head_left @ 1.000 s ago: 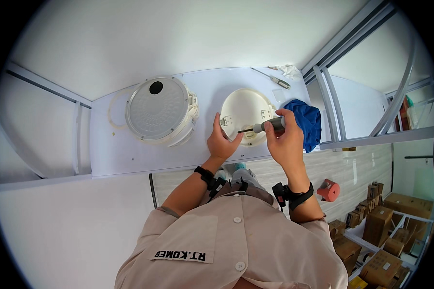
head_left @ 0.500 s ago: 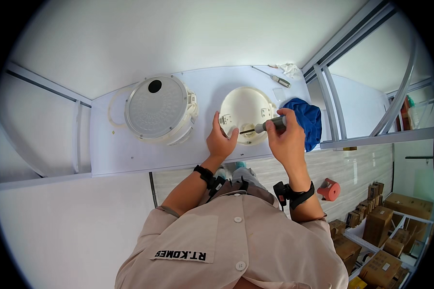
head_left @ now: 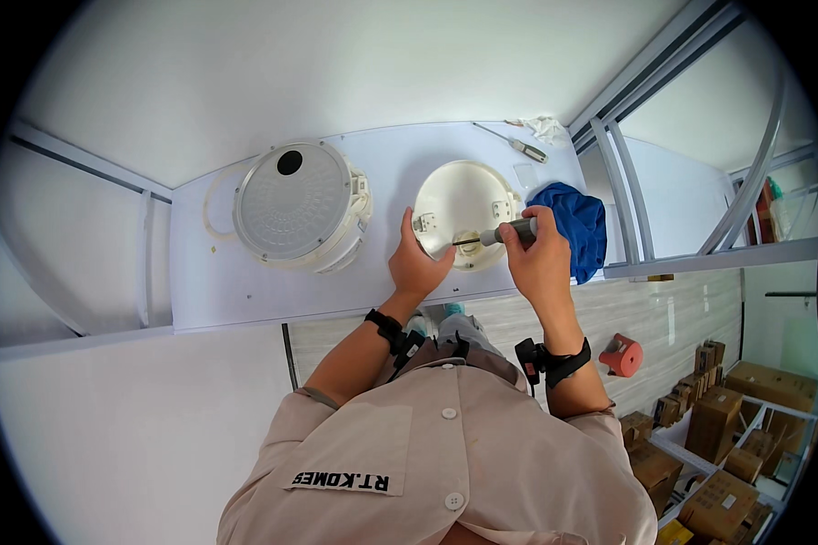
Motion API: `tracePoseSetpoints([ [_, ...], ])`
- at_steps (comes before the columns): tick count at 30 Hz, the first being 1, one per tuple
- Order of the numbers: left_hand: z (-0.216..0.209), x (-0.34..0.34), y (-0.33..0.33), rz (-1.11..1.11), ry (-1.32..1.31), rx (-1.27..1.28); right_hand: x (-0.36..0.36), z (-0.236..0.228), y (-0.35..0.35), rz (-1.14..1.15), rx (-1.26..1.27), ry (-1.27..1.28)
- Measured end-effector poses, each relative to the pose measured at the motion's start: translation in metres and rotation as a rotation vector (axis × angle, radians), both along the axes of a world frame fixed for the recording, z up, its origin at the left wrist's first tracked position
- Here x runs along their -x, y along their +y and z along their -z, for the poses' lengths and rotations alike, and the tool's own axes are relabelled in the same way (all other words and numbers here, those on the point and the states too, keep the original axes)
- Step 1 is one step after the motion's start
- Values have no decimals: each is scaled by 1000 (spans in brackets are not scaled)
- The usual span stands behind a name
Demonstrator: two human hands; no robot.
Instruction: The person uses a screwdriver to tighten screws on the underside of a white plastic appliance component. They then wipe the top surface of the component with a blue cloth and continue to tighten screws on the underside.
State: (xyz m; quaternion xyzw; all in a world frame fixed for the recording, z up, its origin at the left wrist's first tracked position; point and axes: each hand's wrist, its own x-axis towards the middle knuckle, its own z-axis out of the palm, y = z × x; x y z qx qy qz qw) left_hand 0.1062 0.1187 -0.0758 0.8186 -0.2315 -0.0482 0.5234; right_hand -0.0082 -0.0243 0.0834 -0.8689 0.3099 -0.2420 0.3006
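Note:
A cream, round, bowl-like shell (head_left: 459,186) lies on the table in front of me, its hollow side up, with small metal brackets inside. My left hand (head_left: 415,262) grips its near left rim, the thumb inside close to the screwdriver's tip. My right hand (head_left: 541,259) is closed round the grey handle of a screwdriver (head_left: 505,232). The shaft points left over a small round fitting (head_left: 466,243) near the shell's near edge. Whether the tip touches a screw is too small to tell. A blue cloth or bag (head_left: 573,222) lies just right of my right hand.
On the left of the white table (head_left: 209,295) stands a large round unit (head_left: 291,204) with a grey cover. A second screwdriver (head_left: 527,150) and crumpled white material (head_left: 546,130) lie at the far right. A red stool (head_left: 621,355) and cardboard boxes (head_left: 713,422) are on the right.
My left thumb has shifted slightly right, nearer the screwdriver's tip. The shell has moved a touch away from me. Both hands keep their grips.

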Motion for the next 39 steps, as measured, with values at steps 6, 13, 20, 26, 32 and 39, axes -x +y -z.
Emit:
tracePoseSetpoints([
  [6, -5, -1, -1, 13, 52, -74, 1, -2, -4, 20, 3, 21],
  [13, -5, -2, -1, 21, 52, -76, -1, -5, -7, 50, 17, 14],
  [20, -4, -2, 0, 23, 34, -63, 3, -13, -14, 84, 8, -15],
  [26, -4, -2, 2, 37, 29, -33, 5, -26, -14, 152, 15, -70],
  [32, 6, -4, 2, 10, 56, -16, 10, -15, -17, 129, 79, -56],
  [39, 6, -4, 0, -39, 166, -18, 19, -13, -21, 162, 103, -66],
])
